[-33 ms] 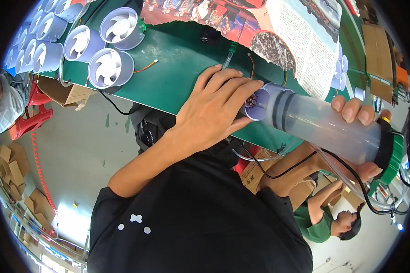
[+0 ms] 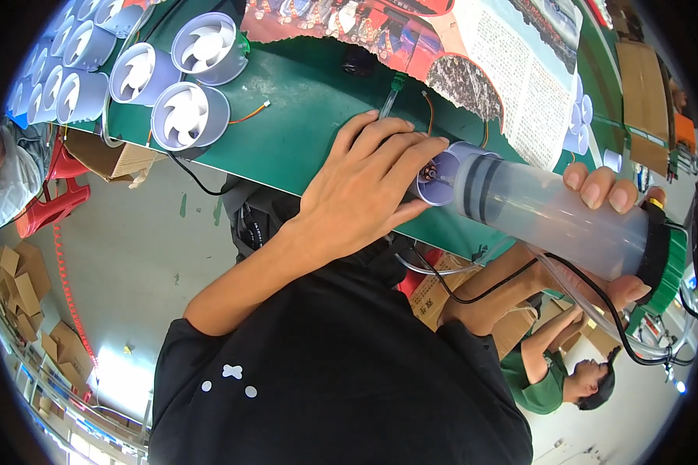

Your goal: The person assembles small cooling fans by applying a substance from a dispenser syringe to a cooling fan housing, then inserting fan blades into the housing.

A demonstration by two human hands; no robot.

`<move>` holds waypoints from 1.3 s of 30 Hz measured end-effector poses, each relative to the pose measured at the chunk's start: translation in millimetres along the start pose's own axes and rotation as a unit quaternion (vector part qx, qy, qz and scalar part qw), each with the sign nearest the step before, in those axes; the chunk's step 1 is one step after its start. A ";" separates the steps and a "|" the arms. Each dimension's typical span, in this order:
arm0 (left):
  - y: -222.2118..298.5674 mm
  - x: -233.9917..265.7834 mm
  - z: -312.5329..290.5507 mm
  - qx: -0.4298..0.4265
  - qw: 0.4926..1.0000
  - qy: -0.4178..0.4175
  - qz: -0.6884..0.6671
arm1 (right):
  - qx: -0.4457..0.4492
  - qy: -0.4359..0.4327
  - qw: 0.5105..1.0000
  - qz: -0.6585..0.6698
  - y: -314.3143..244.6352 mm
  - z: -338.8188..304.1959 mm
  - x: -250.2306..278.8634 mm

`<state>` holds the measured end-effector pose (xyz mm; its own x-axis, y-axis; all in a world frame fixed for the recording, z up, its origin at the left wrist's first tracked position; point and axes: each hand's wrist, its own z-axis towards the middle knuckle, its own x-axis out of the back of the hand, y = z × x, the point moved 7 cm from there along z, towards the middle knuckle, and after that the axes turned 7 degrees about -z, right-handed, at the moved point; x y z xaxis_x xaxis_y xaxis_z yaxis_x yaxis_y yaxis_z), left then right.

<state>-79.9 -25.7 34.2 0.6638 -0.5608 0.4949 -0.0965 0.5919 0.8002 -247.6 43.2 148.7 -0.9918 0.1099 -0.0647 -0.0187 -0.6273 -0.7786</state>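
My left hand (image 2: 357,178) rests over the table edge, its fingers closed round a small lavender cylindrical fan housing (image 2: 445,194) that lies on its side, open end to the right. Inside that opening a coppery, wound part is partly visible. My right hand (image 2: 596,193) grips a large translucent syringe-like dispenser (image 2: 547,209) with dark bands at its front and a green cap (image 2: 669,267) at its rear. Its thin tip points into the housing's opening; whether it touches the part inside cannot be made out. My left fingers hide much of the housing.
Lavender housings with white fan blades (image 2: 186,116) stand in rows at the left of the green table (image 2: 287,85). Torn printed paper (image 2: 512,85) covers its far part. A black cable (image 2: 473,298) and clear tubing hang below the dispenser. A person in green (image 2: 547,380) is at lower right.
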 end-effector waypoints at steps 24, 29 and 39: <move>1.2 -0.2 1.0 -0.007 1.000 -0.002 -0.002 | -0.042 0.033 0.998 0.036 -19.6 3.2 -0.3; 5.7 0.1 6.0 -0.004 0.999 0.042 0.010 | -0.078 0.045 0.996 0.008 -64.4 -15.2 28.3; 11.3 -16.9 19.1 -0.017 0.998 0.017 0.053 | -0.033 0.218 0.975 -0.020 -40.7 -46.2 48.8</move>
<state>-106.4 -20.6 41.3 0.6760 -0.4745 0.5638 -0.1420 0.6669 0.7315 -289.4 109.7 148.4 -0.8426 0.4588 -0.2821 -0.0334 -0.5673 -0.8229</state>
